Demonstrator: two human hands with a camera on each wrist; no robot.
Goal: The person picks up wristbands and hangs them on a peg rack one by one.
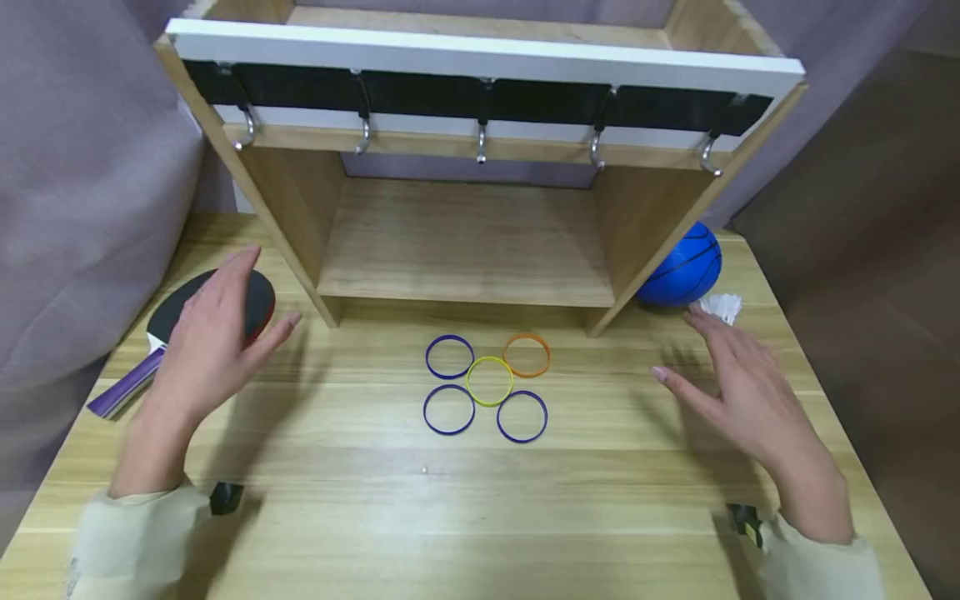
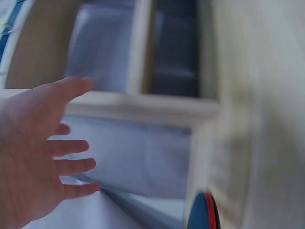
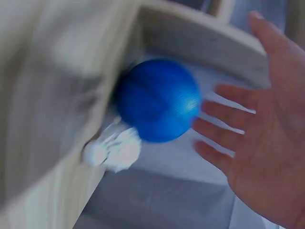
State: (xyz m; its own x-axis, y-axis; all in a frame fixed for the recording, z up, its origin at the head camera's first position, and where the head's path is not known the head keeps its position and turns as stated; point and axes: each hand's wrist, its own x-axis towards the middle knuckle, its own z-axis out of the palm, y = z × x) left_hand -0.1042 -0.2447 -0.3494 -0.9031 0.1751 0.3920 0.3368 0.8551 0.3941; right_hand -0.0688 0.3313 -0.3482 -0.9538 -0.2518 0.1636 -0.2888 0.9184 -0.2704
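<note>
My left hand (image 1: pixel 213 342) hovers over the table's left side with fingers extended, overlapping a table tennis paddle (image 1: pixel 172 310) with a black face and purple handle. On the right, my right hand (image 1: pixel 750 392) is held with thumb and fingers spread, nearest a white shuttlecock (image 1: pixel 723 307) and a blue ball (image 1: pixel 684 268) with black lines. Neither hand holds anything. Between them lie several thin rings: a yellow ring (image 1: pixel 490 406) in the middle, an orange ring (image 1: pixel 548 360) at upper right, and dark blue rings (image 1: pixel 426 415) around the other corners.
A wooden shelf unit (image 1: pixel 465 242) stands at the back of the table (image 1: pixel 465 533). Across its top front runs a white and black rail (image 1: pixel 427 96) with several metal hooks (image 1: pixel 482 143). Grey cloth (image 1: pixel 82 167) hangs at the left and behind.
</note>
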